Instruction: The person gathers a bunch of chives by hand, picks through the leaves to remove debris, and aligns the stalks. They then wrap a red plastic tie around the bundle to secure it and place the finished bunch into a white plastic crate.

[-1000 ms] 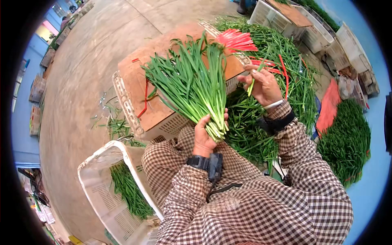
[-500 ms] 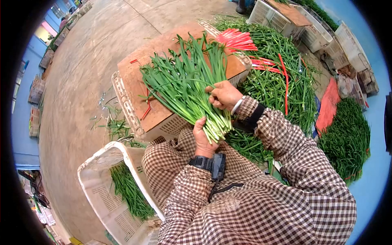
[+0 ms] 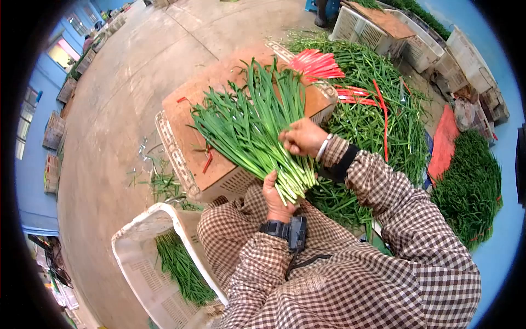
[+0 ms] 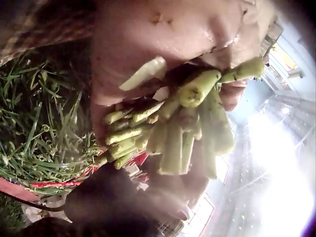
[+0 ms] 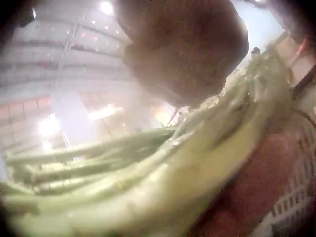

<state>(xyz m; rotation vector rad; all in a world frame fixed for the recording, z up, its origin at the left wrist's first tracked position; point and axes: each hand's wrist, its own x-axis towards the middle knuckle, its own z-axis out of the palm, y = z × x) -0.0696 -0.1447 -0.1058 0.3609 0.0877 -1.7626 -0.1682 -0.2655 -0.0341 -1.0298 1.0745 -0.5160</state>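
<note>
In the head view my left hand [image 3: 278,198] grips a bunch of garlic chives [image 3: 255,129] round its pale stems. The dark green leaves fan out over a brown board [image 3: 181,118]. The left wrist view shows the cut stem ends [image 4: 173,133] poking out beneath the fingers. My right hand [image 3: 305,137] is at the bunch's right side, above the left one, with curled fingers pinching at the stems. Blurred stems [image 5: 148,197] run between the thumb side and the fingers in the right wrist view.
Red ties [image 3: 318,64] lie at the board's far right corner. Loose chives [image 3: 372,131] are heaped to the right, with a darker pile [image 3: 468,192] beyond. A white crate [image 3: 123,241] holding chives [image 3: 183,268] stands at left. More crates [image 3: 359,30] line the back right.
My right hand has come in from the right, where it held a single stalk, to the side of the bunch. My left hand keeps its grip. The view has shifted slightly.
</note>
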